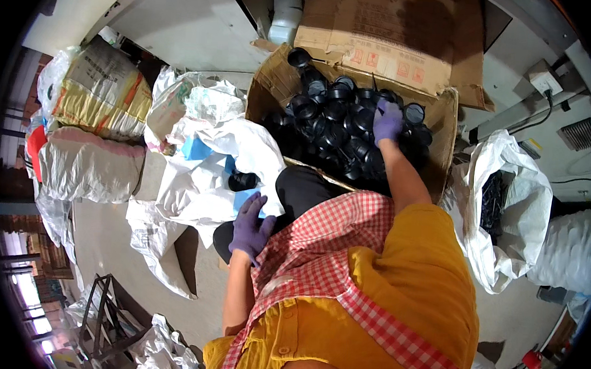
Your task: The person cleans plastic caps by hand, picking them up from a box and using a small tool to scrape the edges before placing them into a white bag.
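Black round parts (pixel 339 117) are lying around the right hand (pixel 387 122), whose underside is facing away, leaving its grip impossible to tell; the left hand (pixel 250 229) is lying spread, holding nothing visible.

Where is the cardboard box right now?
In the head view, the cardboard box is at upper centre, in front of the person. The right hand is among its black parts; an open white sack is to the box's right.
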`<action>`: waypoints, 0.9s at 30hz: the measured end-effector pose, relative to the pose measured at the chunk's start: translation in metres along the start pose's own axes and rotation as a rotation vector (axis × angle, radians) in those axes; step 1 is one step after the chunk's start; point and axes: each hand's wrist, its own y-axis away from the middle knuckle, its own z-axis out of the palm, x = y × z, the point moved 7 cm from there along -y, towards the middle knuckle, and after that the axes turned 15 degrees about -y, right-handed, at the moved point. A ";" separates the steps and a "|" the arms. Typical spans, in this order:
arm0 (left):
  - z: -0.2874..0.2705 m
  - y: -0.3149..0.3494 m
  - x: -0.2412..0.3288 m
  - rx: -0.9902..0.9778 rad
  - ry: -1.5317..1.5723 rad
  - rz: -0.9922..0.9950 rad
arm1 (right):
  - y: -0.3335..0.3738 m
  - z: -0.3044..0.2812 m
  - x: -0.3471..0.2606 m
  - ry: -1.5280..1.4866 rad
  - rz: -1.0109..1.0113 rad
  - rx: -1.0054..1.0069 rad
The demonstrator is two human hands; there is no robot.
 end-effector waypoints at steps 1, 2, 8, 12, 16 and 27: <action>0.002 0.008 -0.009 0.006 -0.002 -0.023 | -0.007 -0.002 -0.011 0.124 -0.011 -0.032; 0.005 0.014 -0.016 -0.018 -0.001 -0.079 | -0.016 0.003 -0.005 0.122 -0.012 -0.077; 0.008 0.025 -0.011 -0.172 -0.026 -0.126 | -0.040 0.044 0.031 0.182 0.248 -0.487; 0.005 0.011 0.014 -0.182 0.033 -0.043 | -0.034 0.044 0.041 0.206 0.316 -0.516; 0.013 0.000 0.019 -0.145 0.449 -0.083 | 0.000 0.005 -0.007 -0.071 0.106 -0.211; 0.014 -0.057 0.056 0.145 1.344 -0.147 | 0.174 -0.021 -0.220 -0.885 -0.371 -0.822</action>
